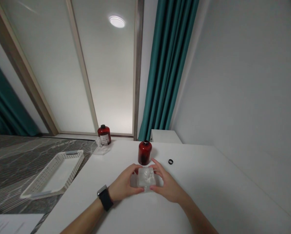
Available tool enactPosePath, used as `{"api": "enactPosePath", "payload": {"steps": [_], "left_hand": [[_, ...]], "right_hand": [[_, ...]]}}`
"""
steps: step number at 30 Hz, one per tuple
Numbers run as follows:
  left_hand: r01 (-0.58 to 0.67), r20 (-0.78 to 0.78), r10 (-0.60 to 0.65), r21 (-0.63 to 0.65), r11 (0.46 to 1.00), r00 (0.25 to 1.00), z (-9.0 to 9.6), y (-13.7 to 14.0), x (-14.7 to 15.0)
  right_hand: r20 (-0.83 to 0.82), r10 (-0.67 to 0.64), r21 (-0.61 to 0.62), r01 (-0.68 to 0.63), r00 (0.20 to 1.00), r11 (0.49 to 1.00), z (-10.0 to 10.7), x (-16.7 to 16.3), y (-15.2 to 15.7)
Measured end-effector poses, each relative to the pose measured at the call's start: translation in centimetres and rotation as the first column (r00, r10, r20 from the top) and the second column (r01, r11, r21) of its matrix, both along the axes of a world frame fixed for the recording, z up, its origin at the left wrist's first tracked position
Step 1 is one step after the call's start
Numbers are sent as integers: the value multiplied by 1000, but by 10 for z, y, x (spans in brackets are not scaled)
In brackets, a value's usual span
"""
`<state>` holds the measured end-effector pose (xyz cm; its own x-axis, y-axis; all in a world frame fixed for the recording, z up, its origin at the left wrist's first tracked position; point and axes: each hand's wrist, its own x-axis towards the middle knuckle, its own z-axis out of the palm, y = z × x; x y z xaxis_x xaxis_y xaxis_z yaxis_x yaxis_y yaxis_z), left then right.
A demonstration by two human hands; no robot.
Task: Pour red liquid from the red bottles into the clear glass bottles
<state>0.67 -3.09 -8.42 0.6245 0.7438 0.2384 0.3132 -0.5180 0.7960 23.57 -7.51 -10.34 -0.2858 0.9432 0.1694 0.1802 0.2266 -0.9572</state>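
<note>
Between my two hands is a small translucent, whitish square object [146, 177]; whether it is a plastic box or a wrapped packet I cannot tell. My left hand [125, 183], with a dark watch on the wrist, grips its left side with thumb and fingers. The right side is gripped by my right hand [167, 185] in the same way. Just beyond stands an upright dark red bottle [144, 152] with its neck uncovered or dark-topped, which I cannot make out. A small black ring [170, 161] lies on the white table to the right of the bottle.
Another red bottle [104, 134], with a white label and black top, stands at the table's far left corner beside crumpled clear plastic [101, 148]. A white perforated basket [73, 165] sits left of the table [208, 195]. Printed paper [16, 224] shows at lower left.
</note>
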Motion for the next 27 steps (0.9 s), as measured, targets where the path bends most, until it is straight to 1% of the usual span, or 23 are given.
{"api": "enactPosePath", "payload": {"steps": [6,8,11,13,14,15,16,17,19,22,24,27], "left_hand": [[-12,-36,13,36,999,999,-7,0,0],[-7,-54,9,32,999,998,-9,0,0],[6,-71,-4,18,1000,997,-12,0,1],[13,-77,-12,12,1000,997,-14,1,0],[18,-81,-17,10,1000,997,-15,2,0],[24,-87,-23,8,1000,996,-16,3,-1],[28,-95,-28,6,1000,995,-17,4,-2],[33,-103,-32,4,999,994,-18,5,-3],[49,-115,-48,4,999,992,-21,6,-6],[105,-55,-105,10,994,993,-22,8,-11],[130,20,-131,16,991,991,-20,8,-14],[91,67,-92,13,996,994,-15,8,-18]], "right_hand": [[20,26,29,-26,999,999,3,4,1],[66,54,49,-57,996,997,2,6,0],[176,87,112,-108,981,988,2,14,-2],[239,68,153,-107,969,982,2,24,-2],[270,18,180,-69,963,981,1,30,0],[298,-59,212,-6,953,977,0,36,3],[327,-176,256,92,928,962,-1,44,8],[371,-314,314,201,874,928,-3,52,14],[395,-426,353,294,814,888,-8,68,28],[424,-521,382,375,741,845,-17,87,48],[446,-544,379,400,711,834,-24,94,57],[471,-543,373,402,695,837,-30,97,65]]}}
